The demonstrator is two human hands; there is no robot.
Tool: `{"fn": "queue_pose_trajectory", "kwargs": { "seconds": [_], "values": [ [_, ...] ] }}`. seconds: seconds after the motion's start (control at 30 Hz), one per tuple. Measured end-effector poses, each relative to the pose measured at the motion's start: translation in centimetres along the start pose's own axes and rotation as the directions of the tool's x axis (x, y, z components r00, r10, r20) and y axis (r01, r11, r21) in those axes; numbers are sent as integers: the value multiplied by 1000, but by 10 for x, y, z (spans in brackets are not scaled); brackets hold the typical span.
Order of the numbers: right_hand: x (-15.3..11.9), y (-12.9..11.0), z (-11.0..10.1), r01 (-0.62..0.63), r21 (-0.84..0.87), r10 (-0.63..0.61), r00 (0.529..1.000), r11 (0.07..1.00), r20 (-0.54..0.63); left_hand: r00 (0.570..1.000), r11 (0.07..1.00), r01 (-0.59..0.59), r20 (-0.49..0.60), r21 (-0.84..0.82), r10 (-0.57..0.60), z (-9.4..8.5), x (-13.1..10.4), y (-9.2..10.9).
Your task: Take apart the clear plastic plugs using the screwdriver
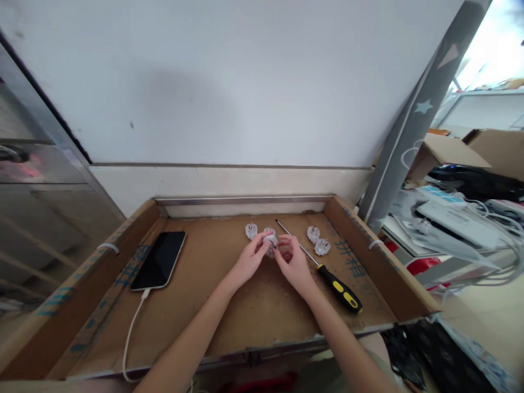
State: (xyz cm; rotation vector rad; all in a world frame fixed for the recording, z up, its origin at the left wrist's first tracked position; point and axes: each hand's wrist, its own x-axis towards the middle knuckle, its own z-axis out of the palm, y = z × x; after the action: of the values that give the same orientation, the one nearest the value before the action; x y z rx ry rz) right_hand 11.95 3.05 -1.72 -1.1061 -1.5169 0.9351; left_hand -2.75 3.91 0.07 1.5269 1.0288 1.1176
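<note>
Between my two hands is a clear plastic plug [271, 246], held above the cardboard. The fingers and thumb of my left hand [248, 261] pinch it from the left. From the right, the thumb and fingers of my right hand [295, 266] close on its edge. Behind my fingers another clear plug [269, 231] is partly covered, with a similar plug [251, 231] to its left. Two more clear plugs with metal pins, an upper plug [313, 233] and a lower plug [322, 246], lie to the right. A screwdriver [339, 289] with a black and yellow handle rests beside my right hand.
All this lies in a shallow cardboard tray [403, 278] with raised sides. At the left is a phone [159, 261] with a white cable [130, 335] running to the front edge. A grey roll [413, 125] leans against the wall. Boxes and cables crowd the right.
</note>
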Motion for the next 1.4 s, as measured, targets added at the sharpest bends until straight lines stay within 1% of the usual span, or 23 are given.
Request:
{"fn": "queue_pose_trajectory", "kwargs": {
  "seconds": [0.13, 0.23, 0.3, 0.37, 0.47, 0.63, 0.77, 0.9, 1.0, 1.1, 1.17, 1.23, 1.3, 1.4],
  "values": [
    [3, 0, -2, -96, 112, 87, 992, 989, 90, 1000, 999, -28, -11, -19, 28, 0, -1, 0],
    [6, -1, -6, -200, 187, 165, 969, 962, 186, 999, 999, -20, -49, -36, 18, -2, 0, 0],
    [7, -3, -7, -258, 224, 206, 951, 940, 231, 997, 1000, -11, -70, -15, 10, -2, 0, 1],
    [7, -4, -8, -291, 248, 230, 941, 924, 247, 996, 999, -5, -87, 46, 9, -3, -1, 3],
    [8, -5, -8, -307, 258, 247, 939, 916, 240, 994, 991, 3, -109, 135, 12, -1, -2, 6],
    [8, -1, -7, -264, 247, 223, 958, 932, 182, 989, 989, -4, -148, 147, 26, 0, -2, 5],
    [8, 1, -6, -229, 226, 198, 968, 947, 152, 989, 987, -44, -133, 153, 65, -3, -1, 2],
    [8, 0, -6, -205, 197, 184, 976, 959, 121, 990, 981, -53, -117, 184, 76, -4, -1, 1],
    [7, -2, -6, -177, 172, 159, 981, 969, 115, 986, 946, -72, -122, 317, 117, -4, -3, 3],
    [5, -2, -5, -145, 139, 130, 985, 980, 110, 971, 869, -118, -129, 481, 203, -4, -6, 5],
    [3, -1, -5, -117, 109, 106, 989, 987, 99, 966, 846, -143, -115, 514, 233, -3, -7, 6],
    [2, 0, -6, -81, 68, 76, 995, 994, 71, 973, 859, -147, -84, 491, 215, -2, -8, 6],
    [1, 1, -6, -46, 24, 46, 999, 999, 29, 983, 893, -130, -62, 431, 173, -1, -9, 6],
    [0, 1, -5, -21, -13, 21, 1000, 1000, -6, 989, 934, -94, -75, 345, 127, 0, -9, 5]
  ]
}}
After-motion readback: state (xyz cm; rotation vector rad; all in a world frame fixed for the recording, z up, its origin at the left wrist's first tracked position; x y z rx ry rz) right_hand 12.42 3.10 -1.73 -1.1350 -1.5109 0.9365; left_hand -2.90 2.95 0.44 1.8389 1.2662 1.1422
